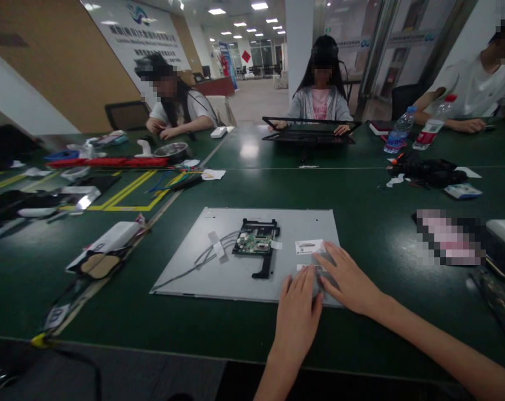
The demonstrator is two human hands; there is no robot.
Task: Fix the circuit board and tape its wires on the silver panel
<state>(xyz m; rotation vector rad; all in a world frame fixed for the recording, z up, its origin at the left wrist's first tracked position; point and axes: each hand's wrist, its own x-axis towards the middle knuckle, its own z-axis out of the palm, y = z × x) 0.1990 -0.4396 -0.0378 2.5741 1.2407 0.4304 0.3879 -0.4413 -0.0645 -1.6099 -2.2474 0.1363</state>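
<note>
A flat grey metal panel (235,284), which looks like the back of a display panel, lies on the green table. Fixed near its middle is a green circuit board (254,242) in a black plastic bracket (269,264). Grey cables (210,257) run from the board to the panel's near left corner, held by a strip of tape (217,247). My left hand (299,306) rests on the panel's near right part, fingers stretched out. Beside it, my right hand (350,278) lies with spread fingers at two white labels, one being the upper label (309,247).
A person across the table holds a black frame (310,133). To the right are plastic bottles (400,131), a black bundle (434,171) and a phone (503,250). On the left lie a power strip (106,248), wires (168,181) and a metal bowl (171,150). Other people sit around.
</note>
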